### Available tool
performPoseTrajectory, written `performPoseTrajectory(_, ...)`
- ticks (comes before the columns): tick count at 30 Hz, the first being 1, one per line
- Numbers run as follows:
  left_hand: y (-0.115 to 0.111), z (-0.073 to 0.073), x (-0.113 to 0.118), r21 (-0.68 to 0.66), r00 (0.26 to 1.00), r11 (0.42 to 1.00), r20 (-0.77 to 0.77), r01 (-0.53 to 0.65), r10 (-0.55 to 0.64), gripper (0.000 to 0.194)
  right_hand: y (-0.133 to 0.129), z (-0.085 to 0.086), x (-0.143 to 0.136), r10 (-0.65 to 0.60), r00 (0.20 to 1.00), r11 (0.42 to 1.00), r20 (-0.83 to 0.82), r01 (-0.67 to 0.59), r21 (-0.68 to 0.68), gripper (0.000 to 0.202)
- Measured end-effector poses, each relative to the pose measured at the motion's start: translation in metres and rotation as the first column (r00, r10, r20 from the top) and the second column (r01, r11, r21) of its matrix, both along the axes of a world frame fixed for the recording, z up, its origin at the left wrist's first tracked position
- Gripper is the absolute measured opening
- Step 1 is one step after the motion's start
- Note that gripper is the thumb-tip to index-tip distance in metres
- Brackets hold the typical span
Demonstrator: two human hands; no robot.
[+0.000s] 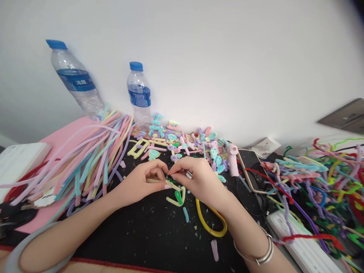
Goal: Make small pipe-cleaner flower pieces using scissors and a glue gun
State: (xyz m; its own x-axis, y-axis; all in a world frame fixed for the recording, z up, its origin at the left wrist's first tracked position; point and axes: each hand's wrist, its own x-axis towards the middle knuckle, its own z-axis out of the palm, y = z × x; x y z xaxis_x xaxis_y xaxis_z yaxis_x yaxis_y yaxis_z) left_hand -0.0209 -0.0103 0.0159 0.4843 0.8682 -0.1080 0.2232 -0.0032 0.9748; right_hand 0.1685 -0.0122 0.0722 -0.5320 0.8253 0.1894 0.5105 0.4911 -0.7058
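Note:
Both hands meet over the middle of the black mat (136, 235). My left hand (145, 180) pinches a pale yellow pipe cleaner (173, 185) between thumb and fingertips. Against it from the right, my right hand (193, 176) has thumb and index finger pressed together at the same piece; a small dark bit shows at its fingertips. Just below the hands, the pale yellow strip bends into a pointed shape, with a green loop (178, 197) on it. A short teal piece (185, 214) lies beneath, and a yellow ring-like loop (212, 227) is beside my right wrist.
Long pastel pipe cleaners (96, 155) spread over a pink sheet (64, 134) at left. Two bottles (76, 81) (139, 94) stand by the wall. Small twisted shapes (214, 151) lie behind the hands. At right are a white power strip (301, 242) and tangled coloured stems (335, 182).

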Motion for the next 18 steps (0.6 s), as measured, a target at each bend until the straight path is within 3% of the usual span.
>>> performPoseTrajectory(9, 0.002, -0.001, 0.001, -0.069, 0.999, 0.997, 0.038, 0.028, -0.025, 0.027, 0.002, -0.002, 0.001, -0.040, 0.996, 0.994, -0.082, 0.031, -0.105, 0.015)
performPoseTrajectory(14, 0.004, -0.002, 0.001, -0.075, 0.984, 0.986, 0.084, -0.150, 0.156, 0.031, 0.010, -0.001, 0.014, -0.183, 0.980, 0.973, -0.084, 0.168, -0.158, 0.016)
performPoseTrajectory(18, 0.005, -0.008, 0.000, -0.091, 0.937, 0.952, 0.173, -0.292, 0.304, 0.036, 0.010, -0.006, 0.012, -0.110, 0.993, 0.938, -0.044, 0.089, -0.334, 0.015)
